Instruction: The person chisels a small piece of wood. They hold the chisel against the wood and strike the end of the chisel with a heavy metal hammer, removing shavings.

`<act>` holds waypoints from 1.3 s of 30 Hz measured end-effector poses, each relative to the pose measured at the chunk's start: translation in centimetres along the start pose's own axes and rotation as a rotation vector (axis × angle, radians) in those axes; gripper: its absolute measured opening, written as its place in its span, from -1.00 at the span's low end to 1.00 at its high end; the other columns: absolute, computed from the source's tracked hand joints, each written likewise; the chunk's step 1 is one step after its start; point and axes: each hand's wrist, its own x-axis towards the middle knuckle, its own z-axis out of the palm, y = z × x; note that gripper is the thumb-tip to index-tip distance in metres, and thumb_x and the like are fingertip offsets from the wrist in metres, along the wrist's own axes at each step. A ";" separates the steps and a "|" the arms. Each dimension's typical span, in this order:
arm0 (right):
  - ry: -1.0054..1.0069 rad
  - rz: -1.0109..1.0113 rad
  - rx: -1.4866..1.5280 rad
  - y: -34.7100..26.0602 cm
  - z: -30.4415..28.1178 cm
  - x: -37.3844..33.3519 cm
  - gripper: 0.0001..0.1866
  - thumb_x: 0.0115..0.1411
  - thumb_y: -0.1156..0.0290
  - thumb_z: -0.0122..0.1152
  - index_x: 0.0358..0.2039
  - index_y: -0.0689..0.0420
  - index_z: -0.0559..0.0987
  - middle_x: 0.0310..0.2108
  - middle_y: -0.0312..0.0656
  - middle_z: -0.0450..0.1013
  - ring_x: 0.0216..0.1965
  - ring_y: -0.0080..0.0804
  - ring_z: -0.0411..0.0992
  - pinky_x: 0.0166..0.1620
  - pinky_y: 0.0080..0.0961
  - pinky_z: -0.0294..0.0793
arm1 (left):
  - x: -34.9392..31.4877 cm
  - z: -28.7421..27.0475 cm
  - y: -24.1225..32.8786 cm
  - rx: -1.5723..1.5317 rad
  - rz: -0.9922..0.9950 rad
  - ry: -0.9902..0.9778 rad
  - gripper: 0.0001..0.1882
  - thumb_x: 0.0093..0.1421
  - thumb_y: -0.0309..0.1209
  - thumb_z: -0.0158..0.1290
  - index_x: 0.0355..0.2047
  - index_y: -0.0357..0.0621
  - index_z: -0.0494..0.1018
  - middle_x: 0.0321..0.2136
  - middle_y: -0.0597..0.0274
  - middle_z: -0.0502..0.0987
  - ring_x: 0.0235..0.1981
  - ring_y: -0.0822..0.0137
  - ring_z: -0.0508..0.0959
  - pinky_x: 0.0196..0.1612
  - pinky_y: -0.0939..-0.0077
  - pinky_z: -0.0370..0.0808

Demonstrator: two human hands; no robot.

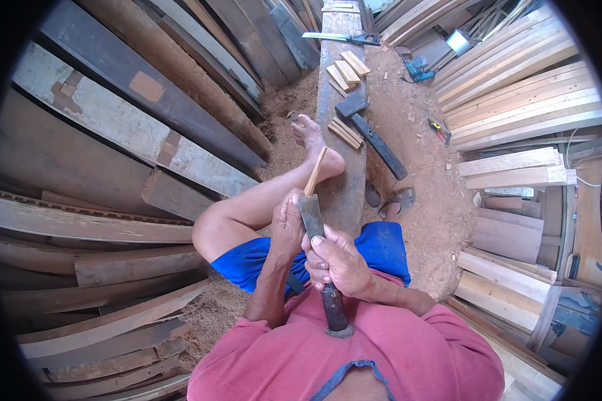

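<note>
I sit on a long wooden bench (346, 194), with one bare foot up on it. My right hand (338, 262) is wrapped round a wide chisel (310, 212). The dark chisel handle points back, its end against the front of my pink shirt. My left hand (287, 222) is closed beside the blade's far end, gripping a slim, tapered piece of wood (316, 172). The wood's pointed tip is directed away from me, over my foot. Its near end meets the blade's end; my fingers partly hide that contact.
A dark mallet (380, 142) lies along the bench, beside small wood strips (345, 133). Farther off are more short pieces (346, 71) and a handsaw (341, 37). A blue power tool (418, 69) sits on the sawdust-covered floor. Boards (515, 113) are stacked on both sides.
</note>
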 end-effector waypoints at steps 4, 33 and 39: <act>0.040 -0.020 0.005 -0.4 -0.1 -0.4 -0.76 0.40 0.20 -0.11 -0.21 0.13 0.34 -0.62 -0.41 0.10 -0.70 -0.65 0.13 -0.59 -0.59 0.30 | -0.8 0.5 -0.2 0.025 -0.019 0.063 -0.60 0.46 -0.15 -0.28 -0.38 -0.15 0.37 -0.55 0.43 0.32 -0.53 0.58 0.27 -0.49 0.60 0.26; 0.061 -0.011 0.098 -0.2 -0.1 -0.3 -0.81 0.39 0.25 -0.11 -0.23 0.11 0.34 -0.63 -0.42 0.09 -0.71 -0.65 0.13 -0.59 -0.58 0.31 | 1.1 0.9 0.0 0.210 0.060 0.011 -0.55 0.47 -0.17 -0.30 -0.33 -0.22 0.46 -0.60 0.41 0.36 -0.54 0.56 0.31 -0.48 0.54 0.30; 0.127 -0.232 -0.050 -2.5 -0.1 -2.2 -0.78 0.40 0.22 -0.11 -0.24 0.12 0.31 -0.64 -0.40 0.10 -0.72 -0.65 0.12 -0.60 -0.57 0.30 | -2.5 2.0 2.0 0.507 0.152 -0.105 -0.54 0.45 -0.19 -0.27 -0.47 -0.24 0.41 -0.70 0.27 0.34 -0.65 0.43 0.38 -0.55 0.43 0.30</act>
